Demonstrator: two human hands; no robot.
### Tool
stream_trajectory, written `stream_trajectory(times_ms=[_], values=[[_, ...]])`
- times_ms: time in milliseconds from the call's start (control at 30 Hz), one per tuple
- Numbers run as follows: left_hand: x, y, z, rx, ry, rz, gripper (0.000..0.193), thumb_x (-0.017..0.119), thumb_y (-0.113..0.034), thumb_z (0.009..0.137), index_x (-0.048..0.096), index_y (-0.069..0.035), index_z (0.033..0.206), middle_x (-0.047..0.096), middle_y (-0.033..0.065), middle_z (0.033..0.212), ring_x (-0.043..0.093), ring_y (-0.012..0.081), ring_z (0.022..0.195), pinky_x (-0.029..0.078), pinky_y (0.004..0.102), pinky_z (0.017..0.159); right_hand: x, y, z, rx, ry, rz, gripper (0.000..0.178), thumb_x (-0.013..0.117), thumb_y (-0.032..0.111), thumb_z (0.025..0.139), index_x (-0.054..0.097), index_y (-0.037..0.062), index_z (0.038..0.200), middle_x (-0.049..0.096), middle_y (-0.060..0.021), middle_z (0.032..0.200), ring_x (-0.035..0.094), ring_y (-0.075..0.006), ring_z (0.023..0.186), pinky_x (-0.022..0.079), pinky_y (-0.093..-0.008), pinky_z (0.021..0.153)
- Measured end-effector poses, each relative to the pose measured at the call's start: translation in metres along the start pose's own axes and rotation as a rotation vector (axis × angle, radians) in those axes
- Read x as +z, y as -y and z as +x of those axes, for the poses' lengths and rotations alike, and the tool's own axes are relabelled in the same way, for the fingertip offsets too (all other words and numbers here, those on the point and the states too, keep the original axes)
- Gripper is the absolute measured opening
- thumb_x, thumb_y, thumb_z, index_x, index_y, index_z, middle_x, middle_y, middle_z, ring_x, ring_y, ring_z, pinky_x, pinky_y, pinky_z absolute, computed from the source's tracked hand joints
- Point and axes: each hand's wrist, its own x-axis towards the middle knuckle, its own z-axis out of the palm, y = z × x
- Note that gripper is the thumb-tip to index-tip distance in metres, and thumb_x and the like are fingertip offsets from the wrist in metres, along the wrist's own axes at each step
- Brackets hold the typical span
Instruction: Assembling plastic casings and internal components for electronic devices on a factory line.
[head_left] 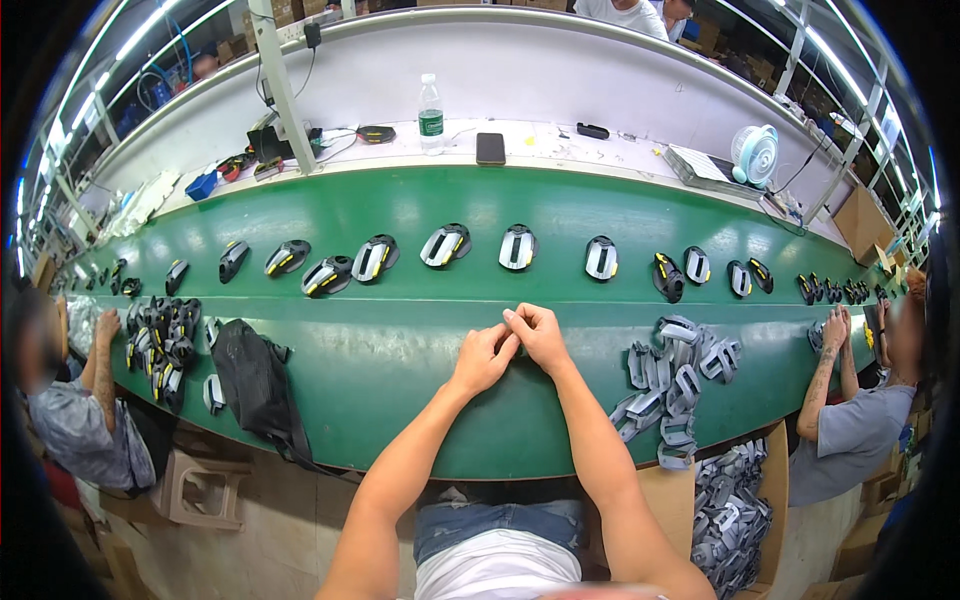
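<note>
Over the middle of the green bench, my left hand and my right hand meet, fingers curled in and tips touching. Whatever they may hold is hidden or too small to make out. Beyond them, a row of black, grey and yellow rounded plastic shells is spread along the green belt. To the right of my right hand lies a loose pile of grey plastic frames. A black bag rests to the left, beside a heap of black and yellow shells.
A bottle, a dark phone and a small fan stand on the back shelf. Below the bench at right is a cardboard box of grey parts. Co-workers sit at left and right; a stool stands at left.
</note>
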Motion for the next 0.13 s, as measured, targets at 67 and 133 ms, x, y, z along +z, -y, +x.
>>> stream_trajectory(times_ms=[67,133], values=[[0.0004,0.0006,-0.0006,-0.002,0.016,0.017,0.022,0.054,-0.021,0.087,0.060,0.000,0.085,0.062,0.0108,0.066,0.058,0.0208,0.057,0.043,0.0323,0.055,0.0000,0.0021,-0.0008,0.002,0.009,0.019,0.030,0.060,0.020,0.087,0.052,0.0031,0.064,0.055,-0.0015,0.057,0.049,-0.0062,0.048,0.038,-0.0224,0.043],[0.0014,0.0007,-0.0004,0.015,-0.002,-0.005,0.022,0.054,-0.021,0.088,0.060,0.000,0.086,0.063,0.0115,0.067,0.059,0.0219,0.058,0.044,0.0320,0.056,-0.0002,0.0027,-0.0012,0.004,0.019,0.038,0.030,0.061,0.021,0.087,0.052,0.0033,0.064,0.055,-0.0015,0.057,0.049,-0.0063,0.048,0.038,-0.0225,0.043]])
